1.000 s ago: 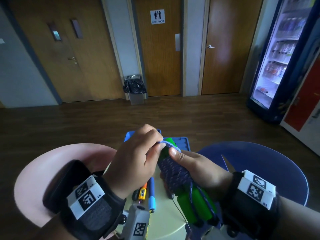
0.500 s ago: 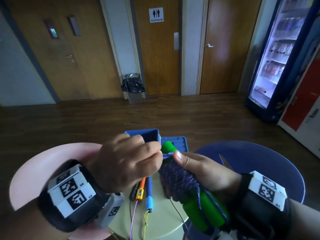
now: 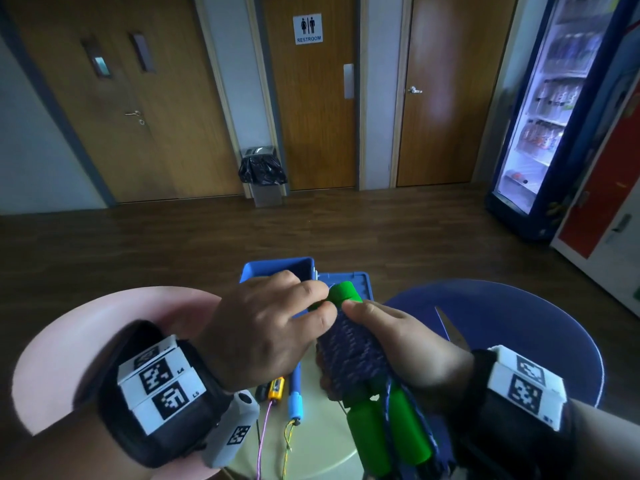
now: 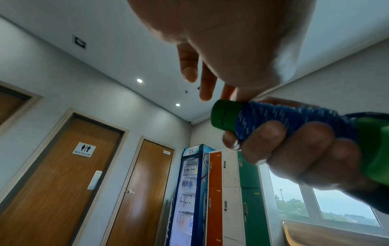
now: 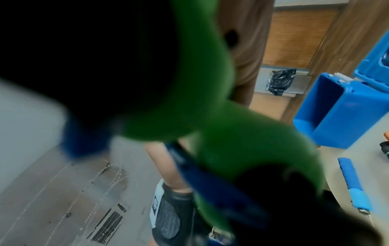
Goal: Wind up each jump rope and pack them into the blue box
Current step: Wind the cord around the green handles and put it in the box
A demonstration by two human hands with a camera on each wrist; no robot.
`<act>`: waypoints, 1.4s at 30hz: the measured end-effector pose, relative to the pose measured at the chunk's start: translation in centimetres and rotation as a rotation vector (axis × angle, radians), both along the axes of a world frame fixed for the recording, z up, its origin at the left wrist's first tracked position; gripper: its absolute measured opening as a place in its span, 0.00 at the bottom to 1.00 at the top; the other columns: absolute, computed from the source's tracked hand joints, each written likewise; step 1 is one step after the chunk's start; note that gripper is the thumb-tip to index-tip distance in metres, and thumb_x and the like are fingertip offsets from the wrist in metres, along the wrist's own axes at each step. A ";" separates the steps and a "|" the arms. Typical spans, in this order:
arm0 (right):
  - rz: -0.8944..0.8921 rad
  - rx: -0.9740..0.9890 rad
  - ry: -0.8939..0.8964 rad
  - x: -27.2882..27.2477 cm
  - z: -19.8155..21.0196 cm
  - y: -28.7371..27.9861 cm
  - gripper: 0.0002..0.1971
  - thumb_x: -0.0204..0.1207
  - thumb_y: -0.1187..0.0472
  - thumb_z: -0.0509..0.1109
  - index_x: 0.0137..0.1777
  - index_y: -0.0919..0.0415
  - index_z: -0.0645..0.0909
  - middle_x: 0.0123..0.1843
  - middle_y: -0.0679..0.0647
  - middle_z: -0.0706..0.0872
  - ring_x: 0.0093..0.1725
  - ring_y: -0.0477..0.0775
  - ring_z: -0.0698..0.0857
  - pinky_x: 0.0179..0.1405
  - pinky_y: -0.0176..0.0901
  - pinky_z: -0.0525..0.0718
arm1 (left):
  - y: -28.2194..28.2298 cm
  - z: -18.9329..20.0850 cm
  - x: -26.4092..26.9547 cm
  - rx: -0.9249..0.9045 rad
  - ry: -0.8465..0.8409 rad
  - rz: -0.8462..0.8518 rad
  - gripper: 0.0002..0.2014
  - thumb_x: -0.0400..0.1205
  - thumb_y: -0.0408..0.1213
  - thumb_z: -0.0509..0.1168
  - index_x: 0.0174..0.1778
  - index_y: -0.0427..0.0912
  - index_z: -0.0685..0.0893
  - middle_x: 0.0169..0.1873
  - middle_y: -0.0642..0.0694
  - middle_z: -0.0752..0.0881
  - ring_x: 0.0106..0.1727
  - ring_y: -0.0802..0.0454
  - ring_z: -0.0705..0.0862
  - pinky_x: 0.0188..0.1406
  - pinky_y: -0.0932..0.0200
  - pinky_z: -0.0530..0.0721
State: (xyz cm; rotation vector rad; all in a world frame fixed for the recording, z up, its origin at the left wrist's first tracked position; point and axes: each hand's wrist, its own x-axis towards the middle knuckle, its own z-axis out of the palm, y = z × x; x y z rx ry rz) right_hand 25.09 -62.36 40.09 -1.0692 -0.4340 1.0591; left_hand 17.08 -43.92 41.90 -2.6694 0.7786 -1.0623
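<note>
— Wooden doors and a lit drinks fridge [image 3: 540, 109] fill the top of the frame; what's being held at bottom centre?

— The right hand [image 3: 405, 344] is wrapped round the green-handled jump rope [image 3: 349, 355], its blue cord wound over the handles. The left hand [image 3: 263, 327] pinches at the cord by the handle's top end.

— And the blue box [image 3: 277, 268]?

— Open, just above the hands, on the round table [image 3: 322, 448]. More rope handles [image 3: 294, 393] lie below the left hand.

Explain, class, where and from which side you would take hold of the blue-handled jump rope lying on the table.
Grip the blue-handled jump rope round the middle of its handle, coming from above. The handle lies flat on the table, with the orange handle close on its left, so a top pinch looks easiest.
</note>
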 end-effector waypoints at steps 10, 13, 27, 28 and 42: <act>-0.225 -0.165 -0.269 0.5 -1.0 0.8 0.11 0.87 0.55 0.63 0.60 0.62 0.80 0.47 0.59 0.89 0.45 0.52 0.89 0.45 0.45 0.85 | -1.7 -0.5 0.8 -0.795 0.201 0.070 0.02 0.77 0.33 0.75 0.40 0.44 0.91 0.42 0.54 0.84 0.44 0.55 0.84 0.44 0.66 0.79; -0.263 -0.184 -0.296 0.7 -0.8 1.2 0.11 0.87 0.53 0.63 0.59 0.60 0.80 0.45 0.57 0.88 0.44 0.51 0.89 0.45 0.46 0.85 | -2.4 -1.2 0.8 -0.781 0.095 0.180 0.05 0.77 0.34 0.74 0.37 0.44 0.86 0.38 0.54 0.82 0.41 0.56 0.82 0.43 0.65 0.78; -0.463 -0.231 -0.399 0.7 -0.6 2.4 0.14 0.86 0.47 0.63 0.55 0.59 0.78 0.40 0.52 0.87 0.37 0.43 0.87 0.42 0.41 0.86 | -4.4 -4.2 3.1 -0.944 0.078 0.180 0.09 0.85 0.39 0.63 0.55 0.42 0.86 0.44 0.53 0.82 0.48 0.55 0.84 0.49 0.56 0.82; -0.480 -0.237 -0.419 0.7 -0.7 2.5 0.14 0.86 0.47 0.63 0.55 0.59 0.78 0.38 0.51 0.86 0.35 0.42 0.85 0.41 0.41 0.85 | -4.6 -4.4 3.3 -0.993 0.094 0.168 0.09 0.85 0.40 0.62 0.55 0.42 0.86 0.44 0.54 0.82 0.49 0.57 0.84 0.50 0.59 0.82; -0.506 -0.352 -0.769 1.5 -1.6 2.4 0.11 0.86 0.46 0.61 0.50 0.53 0.71 0.38 0.47 0.85 0.34 0.37 0.82 0.46 0.47 0.83 | -5.5 -5.9 4.7 -1.268 0.186 0.096 0.10 0.82 0.38 0.57 0.40 0.40 0.81 0.36 0.51 0.82 0.42 0.49 0.83 0.43 0.50 0.82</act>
